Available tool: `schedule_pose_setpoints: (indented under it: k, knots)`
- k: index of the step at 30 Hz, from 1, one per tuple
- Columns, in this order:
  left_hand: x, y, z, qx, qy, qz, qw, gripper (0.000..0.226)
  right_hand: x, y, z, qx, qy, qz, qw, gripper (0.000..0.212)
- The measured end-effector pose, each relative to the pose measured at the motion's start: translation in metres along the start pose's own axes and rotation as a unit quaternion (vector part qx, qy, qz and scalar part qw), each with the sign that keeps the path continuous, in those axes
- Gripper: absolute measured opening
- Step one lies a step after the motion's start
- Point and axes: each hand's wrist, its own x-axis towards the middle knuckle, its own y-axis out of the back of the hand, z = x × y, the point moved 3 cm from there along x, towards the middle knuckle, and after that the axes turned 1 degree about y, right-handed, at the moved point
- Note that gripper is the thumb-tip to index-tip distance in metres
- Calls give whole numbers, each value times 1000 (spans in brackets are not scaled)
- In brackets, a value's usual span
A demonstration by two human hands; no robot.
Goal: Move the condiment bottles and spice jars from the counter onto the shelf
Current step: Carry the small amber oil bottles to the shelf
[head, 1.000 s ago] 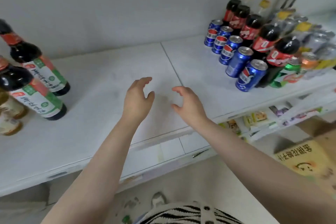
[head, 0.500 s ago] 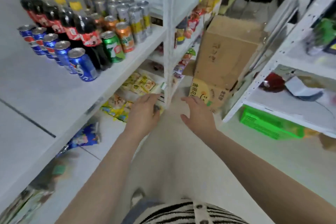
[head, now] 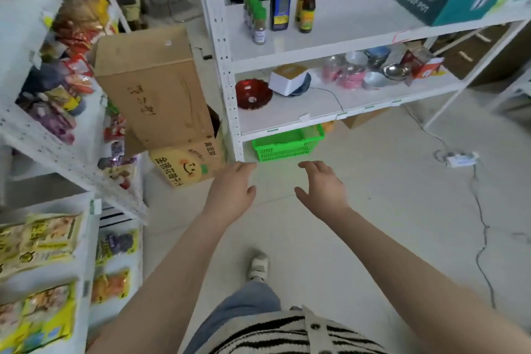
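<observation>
On the upper board of a white rack (head: 330, 34) ahead stand green-capped spice jars (head: 256, 20), a dark bottle with a blue label (head: 281, 0) and a brown sauce bottle with a yellow cap (head: 306, 0). My left hand (head: 233, 192) and my right hand (head: 323, 188) are held out over the floor, well below and in front of that rack. Both hands are empty with fingers apart.
A large cardboard box (head: 155, 89) leans between the racks on the left. Snack packets (head: 37, 244) fill the left shelves. Bowls (head: 370, 69) and a red dish (head: 253, 93) sit on the lower board, a green basket (head: 287, 144) beneath. A cable (head: 482, 227) and power strip (head: 459, 158) lie on the floor right.
The view has swung right, from the shelf with soy bottles and cans, past the aisle, to the opposite white rack. Both hands stay empty and held out in front.
</observation>
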Motion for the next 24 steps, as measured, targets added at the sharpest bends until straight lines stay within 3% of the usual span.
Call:
schedule_pose_setpoints:
  k: [14,24]
  knots:
    - [221,-28,104,0,-162,-79,984,53,104,55,120,42,-185,60,980,56]
    - [333,-97,202,-6,-170,-114,979,52,184,88,251,49,-190,45,980,54]
